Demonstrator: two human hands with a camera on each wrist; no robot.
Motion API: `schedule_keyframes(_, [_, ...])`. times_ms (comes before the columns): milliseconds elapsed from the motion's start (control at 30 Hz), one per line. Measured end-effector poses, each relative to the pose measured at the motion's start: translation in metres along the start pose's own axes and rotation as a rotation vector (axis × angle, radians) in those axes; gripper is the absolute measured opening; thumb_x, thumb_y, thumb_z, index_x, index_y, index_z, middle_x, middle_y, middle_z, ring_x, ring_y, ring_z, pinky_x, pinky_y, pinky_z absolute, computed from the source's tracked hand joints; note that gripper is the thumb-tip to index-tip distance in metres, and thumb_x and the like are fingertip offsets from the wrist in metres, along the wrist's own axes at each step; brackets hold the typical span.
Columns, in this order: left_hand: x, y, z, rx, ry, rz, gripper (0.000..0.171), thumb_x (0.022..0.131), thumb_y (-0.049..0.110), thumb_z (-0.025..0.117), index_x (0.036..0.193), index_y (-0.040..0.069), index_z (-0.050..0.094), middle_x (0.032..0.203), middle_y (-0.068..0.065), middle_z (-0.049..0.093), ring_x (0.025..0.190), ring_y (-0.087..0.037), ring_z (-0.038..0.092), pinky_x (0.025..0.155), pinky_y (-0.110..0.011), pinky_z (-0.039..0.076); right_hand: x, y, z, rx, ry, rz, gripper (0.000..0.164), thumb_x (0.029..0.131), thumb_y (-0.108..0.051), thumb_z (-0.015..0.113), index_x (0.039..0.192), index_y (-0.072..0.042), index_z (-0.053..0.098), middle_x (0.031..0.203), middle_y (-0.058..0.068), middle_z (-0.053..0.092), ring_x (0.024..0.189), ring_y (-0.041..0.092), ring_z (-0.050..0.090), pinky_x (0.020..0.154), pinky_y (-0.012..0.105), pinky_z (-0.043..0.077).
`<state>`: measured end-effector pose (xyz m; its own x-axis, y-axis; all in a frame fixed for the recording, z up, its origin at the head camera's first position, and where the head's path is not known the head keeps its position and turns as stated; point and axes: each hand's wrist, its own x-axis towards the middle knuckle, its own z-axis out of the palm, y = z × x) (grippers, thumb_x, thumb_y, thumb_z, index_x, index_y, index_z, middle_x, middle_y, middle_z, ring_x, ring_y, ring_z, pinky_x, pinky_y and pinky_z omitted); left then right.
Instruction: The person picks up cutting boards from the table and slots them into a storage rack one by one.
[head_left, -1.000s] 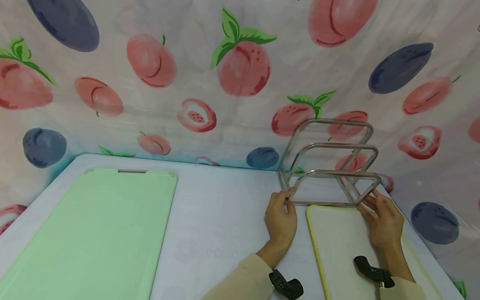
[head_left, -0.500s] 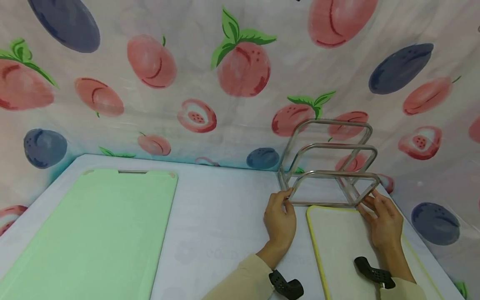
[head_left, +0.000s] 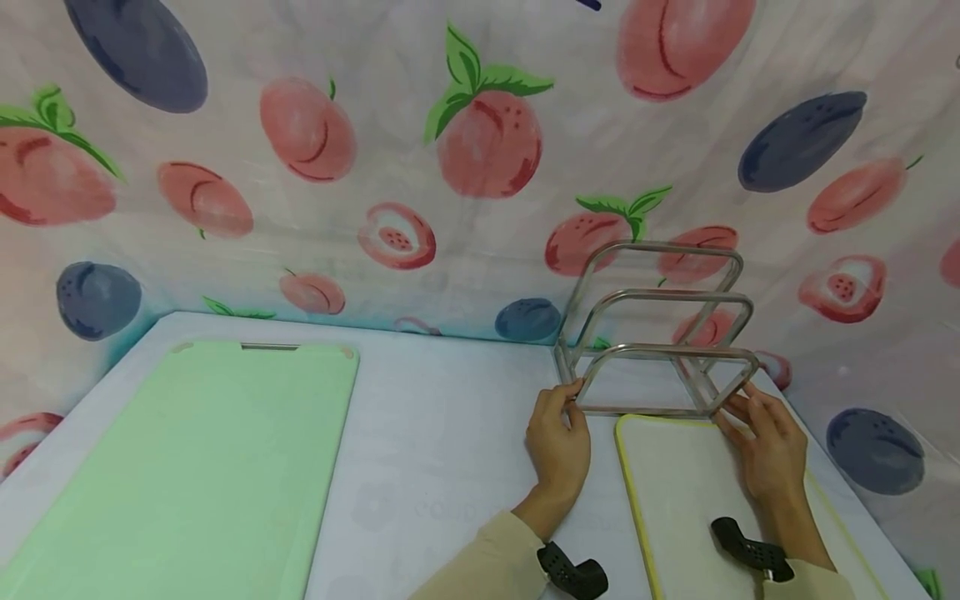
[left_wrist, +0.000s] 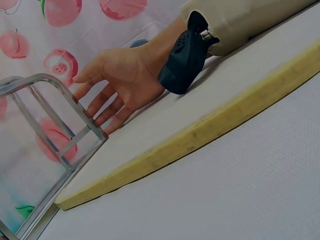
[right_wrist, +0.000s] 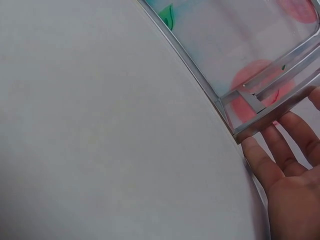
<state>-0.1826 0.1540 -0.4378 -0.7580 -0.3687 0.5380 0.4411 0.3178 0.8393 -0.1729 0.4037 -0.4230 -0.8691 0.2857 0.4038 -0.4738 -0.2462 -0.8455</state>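
A silver metal rack (head_left: 675,350) with 3 upright hoops stands at the back right of the white table. My left hand (head_left: 558,446) pinches its front left corner between thumb and fingers. At the front right corner, my right hand (head_left: 772,446) holds the frame; the right wrist view shows these fingers (right_wrist: 262,162) against the end of the tube, with the thumb partly cut off. Directly in front of the rack lies a white cutting board with a yellow edge (head_left: 690,492), partly under my right forearm. The left wrist view shows my right hand, not my left.
A large light green cutting board (head_left: 202,467) with a slot handle lies flat on the left. White table surface (head_left: 427,442) shows between the two boards. A fruit-patterned sheet (head_left: 375,150) hangs behind and along the right side, close to the rack.
The head view has shifted very slightly. Both hands keep the same hold on the rack, and the rack stays in place.
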Motion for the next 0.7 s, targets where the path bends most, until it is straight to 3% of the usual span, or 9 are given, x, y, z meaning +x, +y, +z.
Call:
schedule_keyframes(300, [0.0006, -0.0016, 0.0005, 0.007, 0.019, 0.012, 0.034, 0.075, -0.007, 0.059, 0.095, 0.019, 0.068, 0.081, 0.003, 0.058, 0.07, -0.005, 0.055, 0.054, -0.018, 0.043, 0.0001, 0.0004, -0.0002, 0.079, -0.058, -0.023, 0.024, 0.093, 0.005, 0.035, 0.111, 0.019, 0.044, 0.105, 0.021, 0.058, 0.092, 0.028, 0.059, 0.074, 0.038, 0.048])
schedule_keyframes(700, [0.0016, -0.0007, -0.0032, 0.018, 0.043, 0.011, 0.033, 0.077, -0.006, 0.057, 0.094, 0.019, 0.068, 0.08, 0.003, 0.058, 0.07, -0.005, 0.055, 0.053, -0.017, 0.043, 0.0002, 0.0014, 0.0031, 0.054, -0.066, -0.033, 0.022, 0.093, 0.002, 0.038, 0.105, 0.02, 0.045, 0.108, 0.022, 0.056, 0.092, 0.029, 0.059, 0.074, 0.04, 0.048])
